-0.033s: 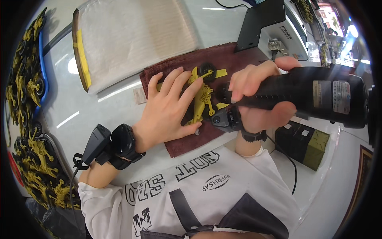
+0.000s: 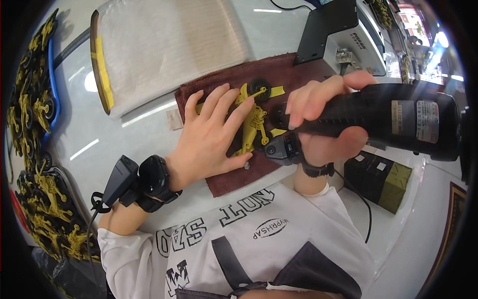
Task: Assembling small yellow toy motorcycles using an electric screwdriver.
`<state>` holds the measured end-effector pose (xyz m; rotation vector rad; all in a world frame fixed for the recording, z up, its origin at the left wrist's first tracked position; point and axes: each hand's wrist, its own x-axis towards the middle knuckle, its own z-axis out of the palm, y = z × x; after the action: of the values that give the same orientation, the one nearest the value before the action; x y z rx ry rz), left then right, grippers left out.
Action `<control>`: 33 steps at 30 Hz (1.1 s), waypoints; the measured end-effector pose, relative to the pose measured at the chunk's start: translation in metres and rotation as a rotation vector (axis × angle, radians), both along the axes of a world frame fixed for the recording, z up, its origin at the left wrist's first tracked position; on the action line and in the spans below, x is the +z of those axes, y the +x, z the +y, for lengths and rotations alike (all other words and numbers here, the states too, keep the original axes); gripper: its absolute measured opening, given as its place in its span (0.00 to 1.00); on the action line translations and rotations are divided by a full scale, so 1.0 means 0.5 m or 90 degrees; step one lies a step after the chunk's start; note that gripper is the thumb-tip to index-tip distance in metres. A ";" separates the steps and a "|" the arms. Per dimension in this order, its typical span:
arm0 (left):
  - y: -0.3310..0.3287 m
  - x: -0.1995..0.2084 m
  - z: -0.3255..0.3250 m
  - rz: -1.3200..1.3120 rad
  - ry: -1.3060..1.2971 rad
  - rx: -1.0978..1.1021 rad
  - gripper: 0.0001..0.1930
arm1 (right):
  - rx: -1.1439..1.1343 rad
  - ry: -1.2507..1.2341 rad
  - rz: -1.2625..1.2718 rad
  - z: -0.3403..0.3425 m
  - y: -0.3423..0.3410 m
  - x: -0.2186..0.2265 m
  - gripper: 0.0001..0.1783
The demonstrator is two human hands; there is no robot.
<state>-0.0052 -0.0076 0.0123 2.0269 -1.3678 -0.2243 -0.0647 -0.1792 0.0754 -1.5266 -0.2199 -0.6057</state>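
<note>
A yellow toy vehicle frame with black wheels lies on a dark red cloth. My left hand is spread over it, index finger at its upper part and thumb at its lower end, holding it against the cloth. My right hand is wrapped round a thick black electric screwdriver. The screwdriver's narrow front end points at the vehicle's right side; whether its tip touches is hidden. My left palm covers part of the vehicle.
Trays of similar yellow and black toy vehicles line the left side. A wrapped white slab lies behind the cloth. At the back right stands a black and white metal box; a black and olive box sits right of my wrist.
</note>
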 end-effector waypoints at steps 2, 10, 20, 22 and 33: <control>0.002 -0.001 0.000 0.002 0.000 -0.003 0.44 | 0.037 -0.020 -0.037 -0.005 0.005 -0.007 0.41; 0.005 -0.002 -0.001 -0.008 0.012 -0.015 0.43 | -0.014 0.050 0.033 0.003 -0.005 0.001 0.34; 0.003 0.001 -0.013 -0.003 -0.026 0.001 0.43 | -0.577 -0.135 -0.188 -0.207 -0.011 0.159 0.32; 0.003 0.000 -0.011 -0.004 -0.027 0.001 0.43 | -0.541 -0.098 -0.102 -0.212 0.014 0.130 0.28; 0.001 0.002 -0.004 0.001 -0.057 -0.001 0.48 | 0.001 0.021 -0.151 -0.015 -0.046 0.078 0.46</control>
<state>-0.0046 -0.0097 0.0132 1.9518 -1.3547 -0.1625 -0.0876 -0.1866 0.1147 -1.4222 -0.3898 -0.7853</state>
